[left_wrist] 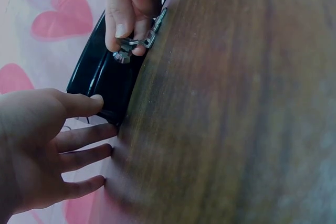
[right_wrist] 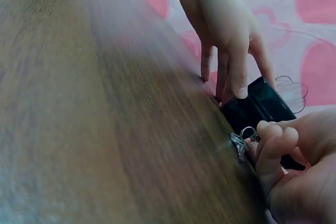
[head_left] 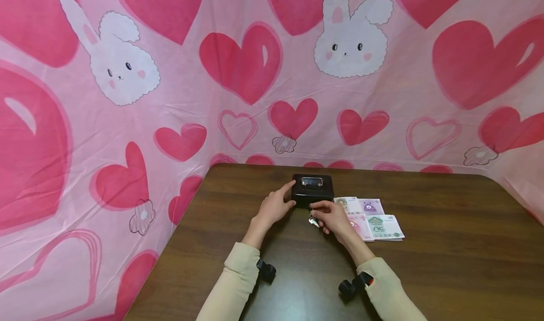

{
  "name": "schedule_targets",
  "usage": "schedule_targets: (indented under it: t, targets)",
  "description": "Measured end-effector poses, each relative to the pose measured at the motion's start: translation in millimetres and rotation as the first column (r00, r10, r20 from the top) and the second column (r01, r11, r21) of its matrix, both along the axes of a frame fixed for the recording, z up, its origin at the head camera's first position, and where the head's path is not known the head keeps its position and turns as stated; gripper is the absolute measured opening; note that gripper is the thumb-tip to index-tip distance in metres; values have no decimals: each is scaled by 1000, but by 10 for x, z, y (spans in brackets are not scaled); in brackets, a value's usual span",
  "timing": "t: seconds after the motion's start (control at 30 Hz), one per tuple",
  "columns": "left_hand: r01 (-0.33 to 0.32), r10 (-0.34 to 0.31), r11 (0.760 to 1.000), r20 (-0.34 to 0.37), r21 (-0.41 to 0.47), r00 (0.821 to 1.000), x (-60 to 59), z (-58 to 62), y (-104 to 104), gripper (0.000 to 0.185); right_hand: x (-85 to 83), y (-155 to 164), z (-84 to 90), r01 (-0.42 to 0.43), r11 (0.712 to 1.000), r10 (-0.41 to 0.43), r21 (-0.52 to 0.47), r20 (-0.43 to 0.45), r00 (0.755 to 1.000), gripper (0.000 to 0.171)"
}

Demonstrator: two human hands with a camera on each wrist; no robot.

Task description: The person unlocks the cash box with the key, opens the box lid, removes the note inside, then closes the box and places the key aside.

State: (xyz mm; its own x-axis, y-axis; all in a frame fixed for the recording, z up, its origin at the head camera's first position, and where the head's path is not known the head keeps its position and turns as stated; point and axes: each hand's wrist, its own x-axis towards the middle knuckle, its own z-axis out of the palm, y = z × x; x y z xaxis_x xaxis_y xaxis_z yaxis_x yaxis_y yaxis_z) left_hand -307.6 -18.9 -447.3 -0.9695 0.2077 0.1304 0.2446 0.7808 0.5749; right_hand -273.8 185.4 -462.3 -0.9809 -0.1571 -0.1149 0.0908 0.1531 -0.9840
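Observation:
A small black cash box (head_left: 312,197) with a metal handle (head_left: 312,181) on its lid stands near the table's back edge, its lid down. My left hand (head_left: 273,208) is at the box's left end, fingers spread and fairly straight, thumb and index finger touching it. At the box's front, my right hand (head_left: 333,218) pinches a key at the lock; the fingertips hide most of that key. A ring (right_wrist: 248,131) with more keys (right_wrist: 239,146) dangles below those fingers. In the left wrist view, the keys (left_wrist: 152,31) hang beside the thumb.
Several banknotes (head_left: 384,227) lie in overlapping stacks right of the box, partly behind my right hand. The brown wooden table (head_left: 459,245) meets a pink heart-patterned cloth (head_left: 361,94) at its back and left. A small black camera is strapped to each wrist.

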Motion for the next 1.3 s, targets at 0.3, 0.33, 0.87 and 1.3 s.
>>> schedule_targets:
  t: [0.3, 0.33, 0.87, 1.3]
  targets:
    - [2, -2, 1000, -11, -11, 1000, 9, 6, 6, 64, 5, -12, 24, 4, 1000, -4, 0, 28, 1000, 29]
    - [2, -2, 1000, -11, -12, 1000, 10, 6, 6, 64, 4, -16, 23, 7, 1000, -7, 1, 28, 1000, 28]
    - [-51, 51, 999, -37, -11, 998, 53, 22, 107, 64, -3, -2, 61, -55, 998, 53, 42, 39, 998, 32]
    - [-65, 63, 996, -39, -64, 997, 88, 56, 130, 62, 22, -20, 52, -56, 983, 67, 176, -53, 996, 22]
